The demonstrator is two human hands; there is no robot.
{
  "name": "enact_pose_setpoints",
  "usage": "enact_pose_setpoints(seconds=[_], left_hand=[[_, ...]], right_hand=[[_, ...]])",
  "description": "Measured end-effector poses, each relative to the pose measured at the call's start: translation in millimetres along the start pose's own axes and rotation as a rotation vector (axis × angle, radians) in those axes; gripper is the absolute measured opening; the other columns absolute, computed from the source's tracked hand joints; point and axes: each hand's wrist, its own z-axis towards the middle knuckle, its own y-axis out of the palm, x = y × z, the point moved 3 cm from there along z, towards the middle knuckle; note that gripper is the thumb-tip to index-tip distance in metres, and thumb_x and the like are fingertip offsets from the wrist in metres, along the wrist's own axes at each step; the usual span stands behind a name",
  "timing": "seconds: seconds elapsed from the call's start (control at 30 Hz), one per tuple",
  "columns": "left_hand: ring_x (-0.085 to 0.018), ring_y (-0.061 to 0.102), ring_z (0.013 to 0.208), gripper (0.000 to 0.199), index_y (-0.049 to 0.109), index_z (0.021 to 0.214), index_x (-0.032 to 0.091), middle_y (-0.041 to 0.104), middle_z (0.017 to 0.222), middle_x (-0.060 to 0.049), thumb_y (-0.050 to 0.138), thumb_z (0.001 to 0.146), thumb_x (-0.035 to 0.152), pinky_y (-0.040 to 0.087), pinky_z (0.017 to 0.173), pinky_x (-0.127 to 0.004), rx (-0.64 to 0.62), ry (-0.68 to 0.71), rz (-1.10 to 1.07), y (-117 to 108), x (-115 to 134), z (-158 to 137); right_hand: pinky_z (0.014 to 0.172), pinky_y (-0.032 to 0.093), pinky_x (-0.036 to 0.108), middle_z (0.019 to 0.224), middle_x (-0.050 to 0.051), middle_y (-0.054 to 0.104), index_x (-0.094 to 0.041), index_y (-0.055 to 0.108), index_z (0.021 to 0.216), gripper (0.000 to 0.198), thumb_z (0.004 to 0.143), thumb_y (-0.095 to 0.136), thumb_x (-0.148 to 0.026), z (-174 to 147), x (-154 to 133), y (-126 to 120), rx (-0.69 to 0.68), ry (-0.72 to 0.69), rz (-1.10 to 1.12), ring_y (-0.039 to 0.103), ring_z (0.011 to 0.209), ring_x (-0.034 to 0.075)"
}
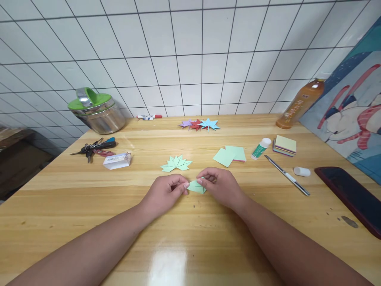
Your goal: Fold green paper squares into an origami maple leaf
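Observation:
A small folded piece of green paper (195, 186) is held just above or on the wooden table between my two hands. My left hand (166, 190) pinches its left tip between thumb and fingers. At the right end, my right hand (220, 186) grips the paper with thumb and forefinger, hiding part of it. Just beyond my hands lies a green folded-paper leaf (176, 163) with several points. Two loose stacks or sheets of green square paper (224, 157) rest behind my right hand.
Rightward are a glue stick (260, 149), its cap (301, 171), a utility knife (287, 175), a paper pad (285, 145), a phone (351, 194) and a bottle (300, 104). Folded leaves (199, 124) and a marker (149, 117) lie by the wall. Keys (97, 149), a small box (117, 161) and a steel pot (101, 113) stand left.

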Motion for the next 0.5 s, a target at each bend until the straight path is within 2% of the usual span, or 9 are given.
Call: enact_pose_setpoints(seconds=[0.07,0.1,0.2,0.27,0.5], left_hand=[[-0.014,0.058,0.061,0.023,0.063,0.074,0.018,0.068,0.067,-0.001,0.053,0.081,0.038,0.043,0.058,-0.022,0.025,-0.018,-0.069,-0.2,-0.1,-0.4],[-0.014,0.059,0.062,0.023,0.063,0.075,0.018,0.068,0.067,-0.001,0.054,0.08,0.038,0.044,0.059,-0.023,0.037,-0.028,-0.105,-0.4,0.4,-0.6],[-0.014,0.059,0.062,0.023,0.063,0.074,0.017,0.068,0.066,-0.002,0.057,0.078,0.039,0.045,0.06,-0.023,0.059,-0.054,-0.175,-0.8,2.8,-1.2],[-0.014,0.059,0.062,0.024,0.063,0.074,0.017,0.068,0.066,-0.002,0.057,0.078,0.039,0.045,0.06,-0.023,0.059,-0.066,-0.189,-0.8,3.8,-1.4],[-0.014,0.058,0.063,0.023,0.063,0.073,0.018,0.066,0.066,-0.001,0.055,0.079,0.038,0.044,0.061,-0.023,-0.017,-0.047,-0.128,0.0,3.4,-0.7]], right_hand=[[0.063,0.045,0.024,0.082,0.0,0.066,-0.023,0.059,0.105,0.037,0.072,0.062,-0.04,-0.6,0.4,0.5,0.007,0.038,0.094,0.059,0.07,0.013],[0.062,0.045,0.024,0.082,0.0,0.065,-0.023,0.057,0.107,0.04,0.072,0.061,-0.042,-1.3,0.1,1.4,0.003,0.055,0.116,0.058,0.069,0.013],[0.054,0.04,0.023,0.07,-0.002,0.061,-0.021,0.061,0.083,0.023,0.074,0.058,-0.042,-3.9,-3.0,5.6,-0.013,0.062,0.067,0.052,0.059,0.011],[0.052,0.037,0.022,0.062,-0.003,0.057,-0.019,0.059,0.07,0.022,0.075,0.057,-0.04,-4.6,-5.3,7.5,0.002,0.044,0.02,0.049,0.056,0.011],[0.058,0.04,0.023,0.067,-0.003,0.06,-0.021,0.061,0.077,0.016,0.075,0.057,-0.036,0.0,-2.3,1.3,0.067,0.025,0.031,0.051,0.06,0.012]])
